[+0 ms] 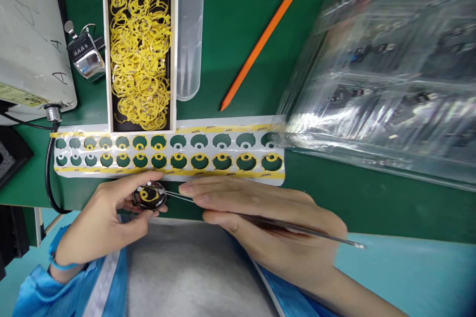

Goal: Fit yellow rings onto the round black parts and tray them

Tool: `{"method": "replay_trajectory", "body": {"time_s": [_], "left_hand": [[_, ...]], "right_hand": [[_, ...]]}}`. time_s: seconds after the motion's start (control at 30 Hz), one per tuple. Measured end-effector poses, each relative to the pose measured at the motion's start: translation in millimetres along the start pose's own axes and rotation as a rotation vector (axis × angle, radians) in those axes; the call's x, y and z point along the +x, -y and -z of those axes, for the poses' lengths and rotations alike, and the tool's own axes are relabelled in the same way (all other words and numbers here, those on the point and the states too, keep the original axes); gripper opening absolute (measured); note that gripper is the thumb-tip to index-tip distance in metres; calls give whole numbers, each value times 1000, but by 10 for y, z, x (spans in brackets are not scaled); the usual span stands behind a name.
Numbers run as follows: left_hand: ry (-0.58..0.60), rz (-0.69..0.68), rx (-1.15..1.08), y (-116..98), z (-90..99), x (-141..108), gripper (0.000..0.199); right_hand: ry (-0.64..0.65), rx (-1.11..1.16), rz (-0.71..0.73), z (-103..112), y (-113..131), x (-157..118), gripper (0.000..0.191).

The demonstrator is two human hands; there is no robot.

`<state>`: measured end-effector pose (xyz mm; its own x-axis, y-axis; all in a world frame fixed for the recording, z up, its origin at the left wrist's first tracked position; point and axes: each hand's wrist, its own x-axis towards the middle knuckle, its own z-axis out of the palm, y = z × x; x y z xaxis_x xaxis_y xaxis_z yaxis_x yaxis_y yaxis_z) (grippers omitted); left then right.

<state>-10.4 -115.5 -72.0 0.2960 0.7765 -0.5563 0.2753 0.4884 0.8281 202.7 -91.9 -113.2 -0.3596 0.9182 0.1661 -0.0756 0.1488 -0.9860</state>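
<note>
My left hand (115,213) grips a small round black part (154,204) by its rim, near the table's front edge. A yellow ring-shaped piece (144,195) lies on the part's upper face. Between the fingers of my right hand (267,223) is a pair of thin metal tweezers (297,228). Their tips point left and reach the right side of the round part; whether they pinch anything is too small to tell. Just beyond both hands lies a grey sheet (280,176) with two rows of cut-outs, some with yellow rings still on it.
A box (174,59) full of yellow rings (141,64) overlaps the sheet. Beside it lies a clear plastic lid (190,29), and left a tally counter (86,54). An orange stick (264,42) lies right of these. Plastic-covered trays (390,69) occupy the right; a cable (50,173) hangs at left.
</note>
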Motion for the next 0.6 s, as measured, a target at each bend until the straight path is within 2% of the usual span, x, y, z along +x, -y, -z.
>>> {"method": "replay_trajectory", "body": {"time_s": [0.2, 0.33, 0.47, 0.6], "left_hand": [[-10, 10, -4, -6, 1, 6, 48], [-17, 4, 30, 10, 4, -1, 48], [-11, 13, 14, 26, 6, -6, 50], [-1, 31, -52, 35, -3, -16, 49]], "right_hand": [[-1, 3, -29, 17, 6, 12, 32], [44, 37, -86, 36, 8, 42, 24], [86, 183, -170, 57, 8, 89, 10], [61, 317, -209, 96, 75, 167, 15]]}}
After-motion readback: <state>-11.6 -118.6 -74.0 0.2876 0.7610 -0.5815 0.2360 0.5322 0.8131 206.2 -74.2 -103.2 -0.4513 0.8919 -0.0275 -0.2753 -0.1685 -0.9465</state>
